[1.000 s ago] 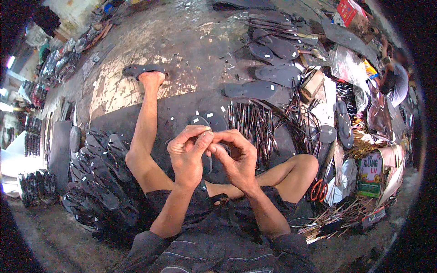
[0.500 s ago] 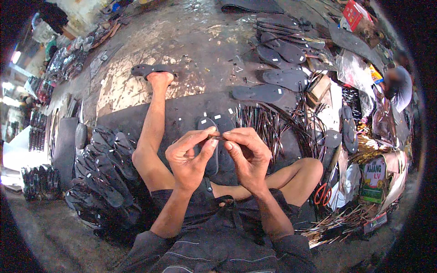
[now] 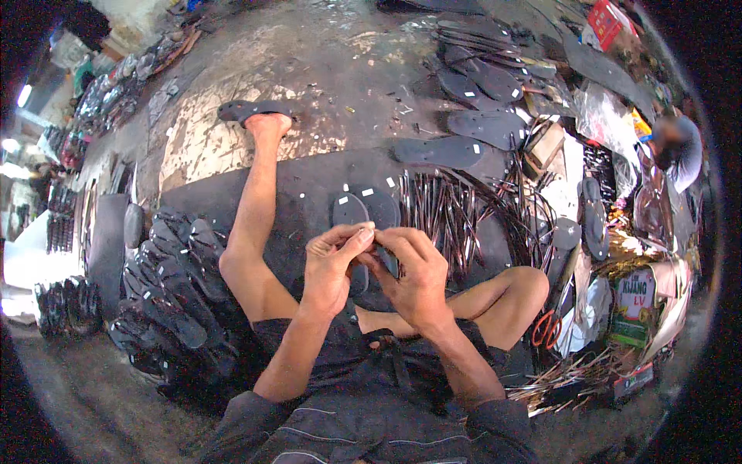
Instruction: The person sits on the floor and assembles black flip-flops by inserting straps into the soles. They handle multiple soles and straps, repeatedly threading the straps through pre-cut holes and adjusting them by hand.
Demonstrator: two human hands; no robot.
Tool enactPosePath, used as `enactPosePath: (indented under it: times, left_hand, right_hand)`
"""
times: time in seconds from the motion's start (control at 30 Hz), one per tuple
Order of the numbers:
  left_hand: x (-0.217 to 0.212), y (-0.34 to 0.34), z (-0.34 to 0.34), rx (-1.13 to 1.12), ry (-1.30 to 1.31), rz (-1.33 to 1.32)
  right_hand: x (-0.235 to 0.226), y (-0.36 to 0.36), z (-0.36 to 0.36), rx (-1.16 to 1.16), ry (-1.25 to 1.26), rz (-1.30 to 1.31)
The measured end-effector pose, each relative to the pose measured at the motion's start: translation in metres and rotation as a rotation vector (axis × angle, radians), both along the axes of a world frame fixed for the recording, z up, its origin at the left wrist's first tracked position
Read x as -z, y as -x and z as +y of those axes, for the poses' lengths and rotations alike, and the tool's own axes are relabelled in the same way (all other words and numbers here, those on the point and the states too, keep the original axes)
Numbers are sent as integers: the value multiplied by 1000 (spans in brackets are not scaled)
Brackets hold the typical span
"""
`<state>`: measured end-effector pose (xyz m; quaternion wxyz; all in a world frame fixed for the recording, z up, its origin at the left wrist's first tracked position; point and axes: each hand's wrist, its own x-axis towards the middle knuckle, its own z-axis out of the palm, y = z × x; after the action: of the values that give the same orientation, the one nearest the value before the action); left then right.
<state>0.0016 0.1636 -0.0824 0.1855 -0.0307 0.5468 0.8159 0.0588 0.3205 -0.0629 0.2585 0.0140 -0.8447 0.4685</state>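
One closed pinch, left hand (image 3: 328,274); right hand (image 3: 421,277) and contents I can't tell; black strapped sandals (image 3: 182,323) look done, grey oval soles (image 3: 383,209) unstrapped.

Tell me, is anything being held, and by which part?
I can't tell: the left grip and right grip pinch close together, hiding anything between them and any place of hold.

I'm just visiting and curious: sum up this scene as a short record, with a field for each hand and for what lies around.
Left hand: raised, pinching
Right hand: raised, its tips close against the left's
Item between them: too small and hidden to tell
Beneath the hands: dark soles, side by side, partly hidden
On the left: heap of dark sandals
On the right: thin dark strips; orange looped handles
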Motion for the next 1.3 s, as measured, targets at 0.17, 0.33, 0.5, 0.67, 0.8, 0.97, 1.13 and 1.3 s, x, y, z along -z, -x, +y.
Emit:
enactPosePath:
  times: [0.17,0.33,0.5,0.67,0.8,0.97,1.13,1.3]
  left_hand:
    - [99,53,-15,-233,928,199]
    - [156,70,-6,-50,1200,335]
    - [38,48,-18,218,405,222]
    - [-26,3,-5,165,418,336]
    - [-30,-13,-2,84,484,409]
    - [-39,-23,-3,51,685,639]
    - [-21,-38,-3,-38,732,728]
    - [-14,-30,-3,-46,902,823]
  right_hand:
    - [19,17,32,182,-101,-57]
    - [19,16,36,147,37,-169]
    - [24,10,51,156,310,-304]
    - [11,14,10,25,369,-280]
    - [1,8,1,26,405,-315]
    - [9,4,-12,121,243,-144]
    - [33,1,-33,193,292,-34]
    - [38,9,-31,56,346,-195]
